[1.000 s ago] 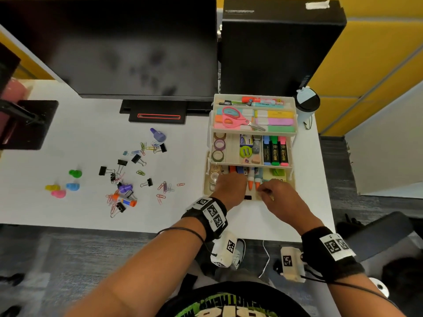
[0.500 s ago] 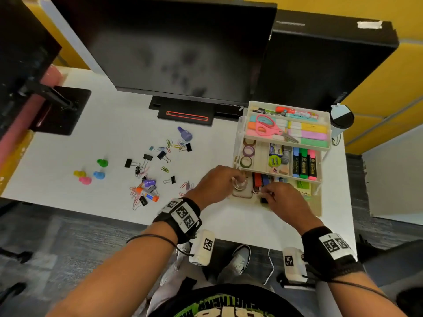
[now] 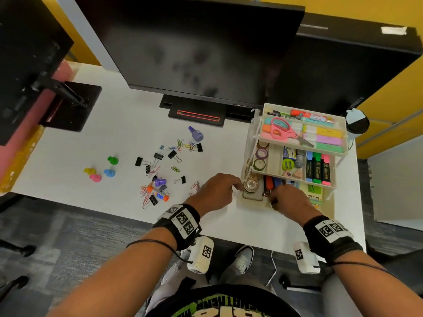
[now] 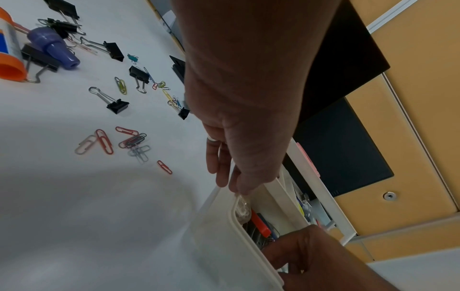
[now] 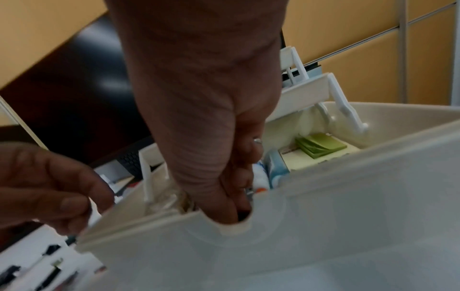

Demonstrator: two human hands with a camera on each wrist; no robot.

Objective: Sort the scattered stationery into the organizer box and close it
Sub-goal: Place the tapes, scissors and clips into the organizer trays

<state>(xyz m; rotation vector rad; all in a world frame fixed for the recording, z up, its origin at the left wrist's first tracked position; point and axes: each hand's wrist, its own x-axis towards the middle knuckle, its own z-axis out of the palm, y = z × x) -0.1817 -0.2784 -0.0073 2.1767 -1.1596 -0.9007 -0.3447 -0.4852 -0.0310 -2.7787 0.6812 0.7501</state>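
Observation:
The cream organizer box stands open at the desk's right, its upper trays fanned back and filled with scissors, highlighters and tape rolls. My left hand hangs beside the box's left front corner, its loose fingertips at the box rim, holding nothing. A clear round container sits just inside that corner. My right hand reaches down into the bottom compartment with its fingers curled, pinching a small black binder clip. Binder clips, paper clips and a glue stick lie scattered to the left.
A purple cap and four coloured pins also lie loose on the white desk. A dark monitor and its stand fill the back. A black case and a lidded cup stand behind the box.
My left hand has drawn back leftward out of the box, and the clear round container now sits uncovered. My right hand stays in the bottom compartment. The head view has swung left.

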